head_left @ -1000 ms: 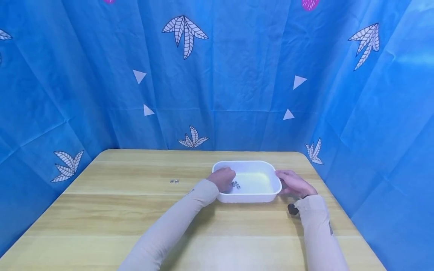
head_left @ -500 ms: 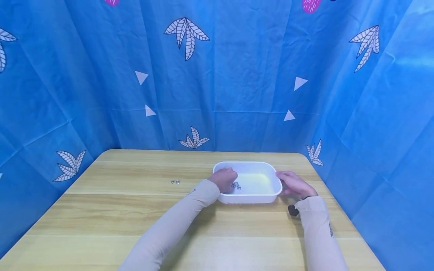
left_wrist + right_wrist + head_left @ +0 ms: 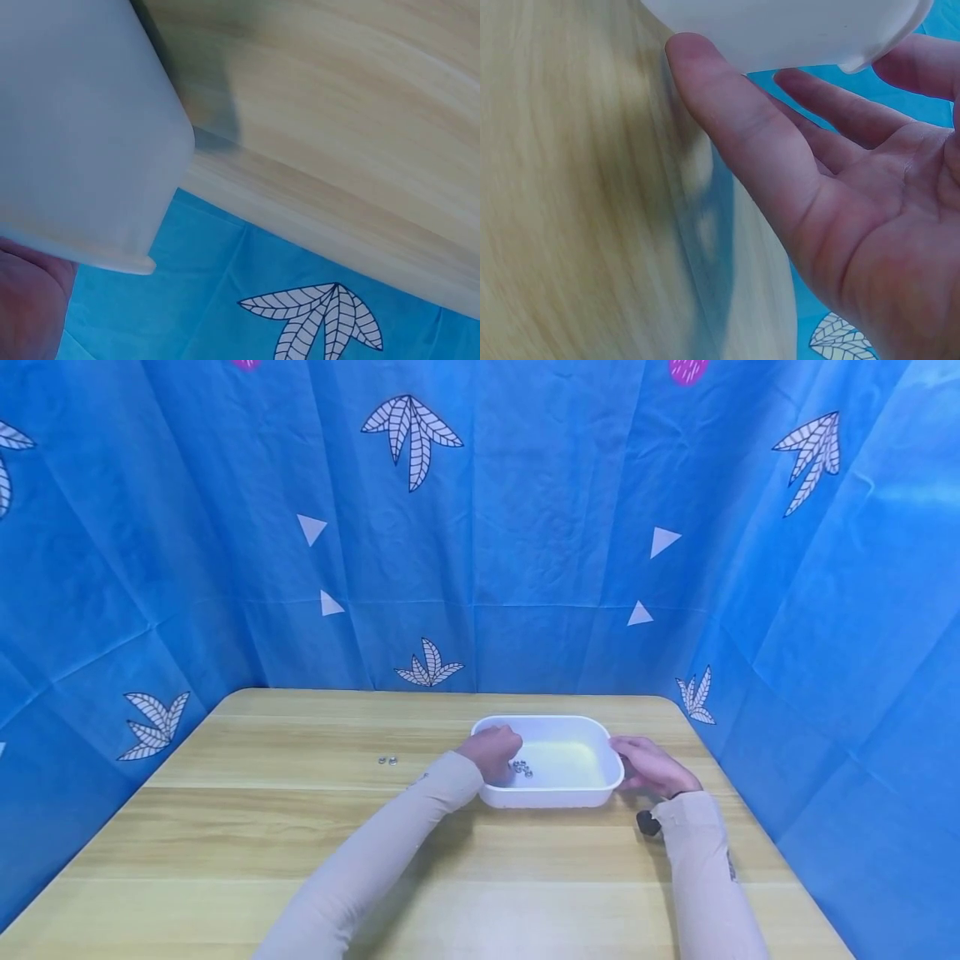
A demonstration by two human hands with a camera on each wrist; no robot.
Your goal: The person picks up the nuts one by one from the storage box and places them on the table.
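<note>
A white plastic basin (image 3: 555,798) stands on the wooden table toward the right. Several small shiny metal pieces (image 3: 522,769), like nuts, lie on its floor at the left. My left hand (image 3: 491,752) reaches over the basin's left wall, beside these pieces. Its fingertips are hidden, so whether it pinches one cannot be seen; the left wrist view has only part of the palm (image 3: 30,307). At the basin's right end my right hand (image 3: 651,766) holds the wall and rim. In the right wrist view its thumb (image 3: 742,120) presses the outer wall and the index finger touches the rim.
Two more small metal pieces (image 3: 387,761) lie on the wooden table (image 3: 247,827), left of the basin. A blue patterned curtain (image 3: 540,527) rises behind the table and along both sides. A black object (image 3: 648,823) sits at the right wrist.
The left hand shifts slightly within the basin, and the metal pieces beside it look a little rearranged. The right hand and the basin stay in place.
</note>
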